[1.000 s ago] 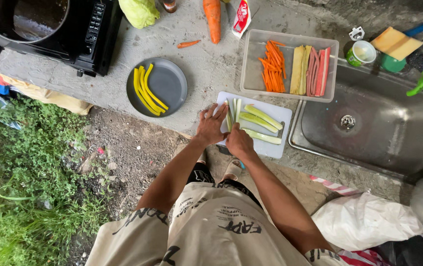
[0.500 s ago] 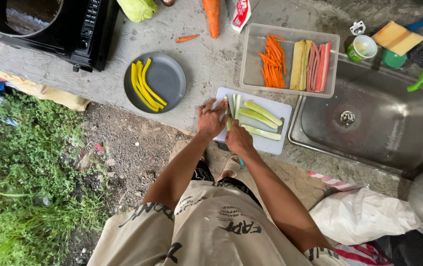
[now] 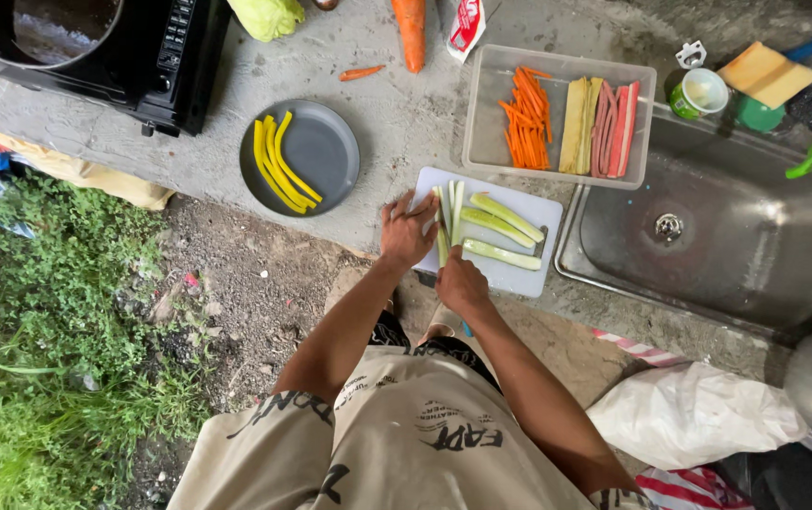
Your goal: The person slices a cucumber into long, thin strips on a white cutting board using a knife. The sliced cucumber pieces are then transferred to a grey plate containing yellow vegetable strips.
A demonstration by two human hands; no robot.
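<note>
Left hand [image 3: 407, 231] pins pale green cucumber strips [image 3: 445, 219] flat on the white cutting board [image 3: 530, 274] at the tabletop edge, steadying them while right hand [image 3: 461, 281], grip closed on a mostly hidden knife, slices lengthwise.

cutting board [image 3: 519, 274]: I see a white rectangular board lying flat on the concrete counter edge, its near-left corner under my left hand [image 3: 408, 232], which presses down with fingers spread.
thin cucumber strips [image 3: 449, 215]: pale green, cut lengthwise, bunched side by side just right of my left hand's fingertips and directly above my right hand [image 3: 461, 281], running away from me.
cucumber wedges [image 3: 500, 229]: three thicker light-green pieces, lying flat and slanted, spread across the board to the right of both hands, apart from the thin bunch.
knife: I cannot make out the blade; my right hand is closed as if gripping at the strips' near end.
</note>
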